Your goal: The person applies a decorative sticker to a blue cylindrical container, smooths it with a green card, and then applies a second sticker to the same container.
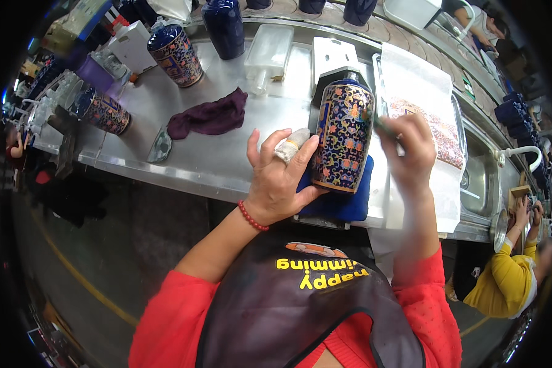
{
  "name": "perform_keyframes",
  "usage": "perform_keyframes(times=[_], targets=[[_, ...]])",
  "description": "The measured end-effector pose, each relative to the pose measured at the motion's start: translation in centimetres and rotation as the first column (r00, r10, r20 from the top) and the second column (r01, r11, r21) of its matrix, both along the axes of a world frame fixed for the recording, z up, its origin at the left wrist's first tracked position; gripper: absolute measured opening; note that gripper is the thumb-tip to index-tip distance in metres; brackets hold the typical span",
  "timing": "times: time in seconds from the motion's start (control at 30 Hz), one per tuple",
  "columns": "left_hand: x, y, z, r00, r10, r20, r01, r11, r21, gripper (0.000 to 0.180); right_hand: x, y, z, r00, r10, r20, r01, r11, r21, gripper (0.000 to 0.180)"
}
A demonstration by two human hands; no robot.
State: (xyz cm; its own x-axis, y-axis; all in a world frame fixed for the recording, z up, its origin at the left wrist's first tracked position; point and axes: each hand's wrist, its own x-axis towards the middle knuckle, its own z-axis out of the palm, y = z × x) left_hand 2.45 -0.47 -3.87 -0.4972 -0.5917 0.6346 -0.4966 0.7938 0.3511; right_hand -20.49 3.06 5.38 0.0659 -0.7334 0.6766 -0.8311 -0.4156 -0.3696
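A dark blue bottle (345,132) with a dense floral pattern in orange, gold and pink leans back on a support covered by a blue cloth (356,205). My left hand (279,175) steadies its left side with thumb and index fingertip. One finger of that hand wears a whitish wrap (292,146), and the remaining fingers are spread. At the bottle's right side, my right hand (413,147) pinches a small dark green piece (383,129), blurred and partly hidden by the fingers. A white sheet (414,76) with a patterned printed film (446,138) lies beside the right hand.
On the metal table (227,165) lie a purple cloth (208,115) and a translucent green scraper-like piece (160,146). Patterned bottles (175,55) and a plain blue bottle (223,27) stand to the left, near a clear bottle (270,52). A sink (481,184) and a person in yellow (503,282) are at right.
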Motion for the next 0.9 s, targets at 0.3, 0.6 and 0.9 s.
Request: perform_keyframes(times=[0.3,0.6,0.9], targets=[[-0.2,0.1,1.7,0.997,-0.004,0.078,0.008,0.998,-0.06,0.076,-0.6,0.1,-0.2,0.968,-0.094,0.233,0.051,0.982,0.181,0.031],[-0.2,-0.3,1.1,1.0,0.008,0.026,-0.008,1.0,0.011,0.087,-1.7,1.5,-2.2,0.746,-0.179,0.641,-0.254,0.814,0.523,0.021],[-0.5,0.0,1.6,1.0,-0.014,0.024,0.015,0.999,-0.033,0.087,-1.4,0.4,-0.7,0.93,0.192,0.314,-0.302,0.886,0.353,0.025]])
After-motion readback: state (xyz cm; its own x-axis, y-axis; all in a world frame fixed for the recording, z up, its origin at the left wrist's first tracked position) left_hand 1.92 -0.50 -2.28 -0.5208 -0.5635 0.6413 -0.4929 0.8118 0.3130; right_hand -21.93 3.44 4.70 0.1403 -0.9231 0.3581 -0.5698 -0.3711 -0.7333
